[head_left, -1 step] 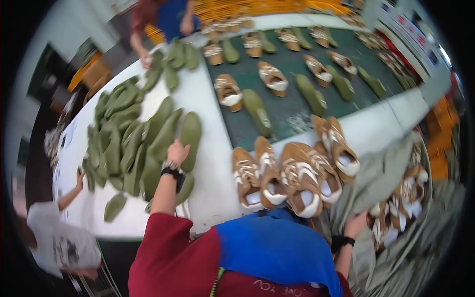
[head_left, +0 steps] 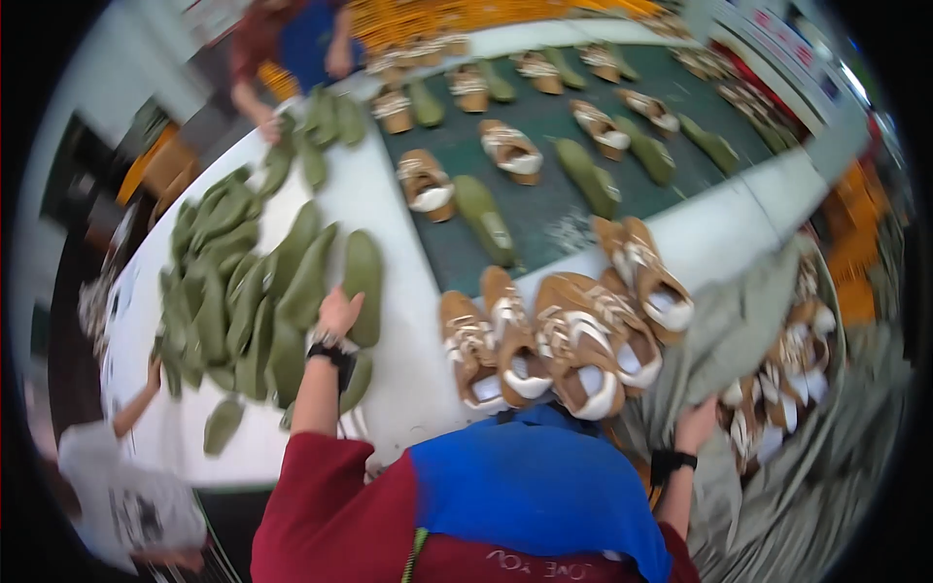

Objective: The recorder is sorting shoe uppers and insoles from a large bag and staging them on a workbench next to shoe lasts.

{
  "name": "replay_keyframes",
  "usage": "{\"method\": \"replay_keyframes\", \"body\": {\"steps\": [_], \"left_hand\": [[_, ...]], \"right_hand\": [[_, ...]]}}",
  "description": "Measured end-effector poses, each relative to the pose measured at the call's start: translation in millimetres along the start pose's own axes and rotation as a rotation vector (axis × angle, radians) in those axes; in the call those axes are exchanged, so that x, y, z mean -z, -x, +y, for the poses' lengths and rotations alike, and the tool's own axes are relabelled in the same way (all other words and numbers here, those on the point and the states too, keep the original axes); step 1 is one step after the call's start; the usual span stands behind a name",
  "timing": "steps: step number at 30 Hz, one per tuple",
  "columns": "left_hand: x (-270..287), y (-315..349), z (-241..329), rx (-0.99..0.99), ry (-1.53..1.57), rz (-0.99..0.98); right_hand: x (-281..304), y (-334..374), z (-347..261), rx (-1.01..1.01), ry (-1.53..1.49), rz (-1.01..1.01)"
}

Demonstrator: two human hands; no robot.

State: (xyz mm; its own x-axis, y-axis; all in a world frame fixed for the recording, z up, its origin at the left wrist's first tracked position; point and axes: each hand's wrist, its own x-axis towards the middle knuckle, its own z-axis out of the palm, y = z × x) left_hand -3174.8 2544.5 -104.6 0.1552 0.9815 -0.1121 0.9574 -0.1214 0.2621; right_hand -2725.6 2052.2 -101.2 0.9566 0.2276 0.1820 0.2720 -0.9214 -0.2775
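My left hand (head_left: pixel 338 313) reaches over a heap of green insoles (head_left: pixel 219 309) on the white table. Its thumb stands apart from the fingers, which touch the insoles around it. A single green insole (head_left: pixel 362 287) lies just right of that hand. My right hand (head_left: pixel 695 426) is low at the right, against grey cloth (head_left: pixel 675 374) draped at a bin's edge; its fingers are blurred and partly hidden. Between my hands, several brown and white sneakers (head_left: pixel 573 340) stand close together at the table's near edge. More sneakers (head_left: pixel 787 389) lie in the cloth-lined bin.
Beyond the sneakers runs a dark green belt (head_left: pixel 544 233) bearing shoes and insoles in rows. At the far left end a person in a blue apron (head_left: pixel 316 44) has a hand at the insoles. Another person in a pale shirt (head_left: pixel 131 481) reaches to the table from the left. Yellow crates (head_left: pixel 418 15) stand behind.
The whole view has shifted slightly, so the scene sits a little further left. Both my hands stay at nearly the same places among the insoles and the cloth.
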Motion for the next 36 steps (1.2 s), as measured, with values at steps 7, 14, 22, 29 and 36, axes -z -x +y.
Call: {"method": "replay_keyframes", "body": {"steps": [7,14,22,29,36], "left_hand": [[-30,3,68,-0.062,0.032,0.068],[-39,5,106,-0.124,0.103,-0.002],[-49,5,96,-0.125,0.107,0.024],[-15,26,126,-0.167,-0.078,-0.113],[58,95,248,-0.921,0.224,0.291]], "right_hand": [[52,-94,41,0.073,-0.206,0.147],[47,-84,206,-0.406,0.065,-0.392],[38,-83,237,-0.523,0.136,-0.271],[145,-82,177,-0.351,-0.278,0.24],[203,-68,86,-0.113,-0.724,0.14]]}}
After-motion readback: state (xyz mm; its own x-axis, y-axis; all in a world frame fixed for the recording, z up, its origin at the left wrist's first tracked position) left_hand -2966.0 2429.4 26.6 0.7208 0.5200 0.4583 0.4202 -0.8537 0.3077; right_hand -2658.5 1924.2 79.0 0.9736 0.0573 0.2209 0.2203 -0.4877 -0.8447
